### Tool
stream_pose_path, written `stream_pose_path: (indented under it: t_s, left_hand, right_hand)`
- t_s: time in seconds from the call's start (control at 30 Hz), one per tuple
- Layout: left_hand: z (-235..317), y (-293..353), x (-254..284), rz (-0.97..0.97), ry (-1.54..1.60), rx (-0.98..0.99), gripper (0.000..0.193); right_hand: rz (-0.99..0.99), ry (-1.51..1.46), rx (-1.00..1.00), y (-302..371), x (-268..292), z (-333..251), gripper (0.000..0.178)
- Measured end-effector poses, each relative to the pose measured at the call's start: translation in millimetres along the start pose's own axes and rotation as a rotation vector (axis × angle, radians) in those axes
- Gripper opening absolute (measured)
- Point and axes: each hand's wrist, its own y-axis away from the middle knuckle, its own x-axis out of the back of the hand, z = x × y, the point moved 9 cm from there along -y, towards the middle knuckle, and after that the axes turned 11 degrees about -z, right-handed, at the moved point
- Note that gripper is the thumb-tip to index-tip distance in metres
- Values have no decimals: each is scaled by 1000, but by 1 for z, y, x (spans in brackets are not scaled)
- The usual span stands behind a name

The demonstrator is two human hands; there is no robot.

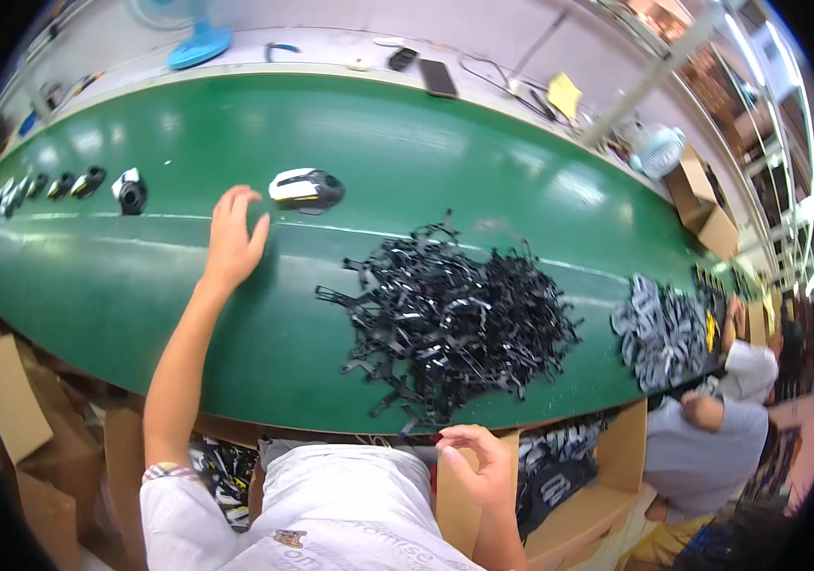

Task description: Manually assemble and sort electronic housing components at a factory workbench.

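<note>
My left hand (235, 236) reaches over the green work table (169, 295), thumb and fingers apart, with nothing in it. Just right of its fingertips lies a rounded, mouse-shaped piece (306, 190), white and black with a yellow line along its side. A gap shows between the hand and that piece. Close to my body, by the table's near edge, my right hand (483, 466) hangs with loosely bent fingers and the thumb apart; I see nothing in it. Beyond it spreads a big tangled heap of small black plastic parts (454, 319).
Similar white-and-black pieces (129, 190) line up at far left. Grey parts (668, 328) are heaped at right, near a co-worker in grey (711, 443). Open cardboard boxes (573, 533) stand below the near edge. A back shelf carries a blue fan (201, 45) and a dark phone-like slab (438, 78).
</note>
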Motion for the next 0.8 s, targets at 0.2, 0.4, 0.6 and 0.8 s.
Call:
stream_pose_path:
  t_s: [0.2,0.4,0.6,0.8]
  left_hand:
    - [-9,161,116,14,365,333,12]
    - [-24,381,136,141,364,815,6]
    - [-73,490,32,-195,-85,1057,44]
    - [-88,571,-54,-353,157,1414,47]
  right_hand:
    - [-71,447,277,-55,8,-73,13]
    - [-180,1031,401,-240,28,-112,26]
    - [-493,1300,314,-313,43,-27,35]
    - [-573,1142,217,-335,53,-12,25]
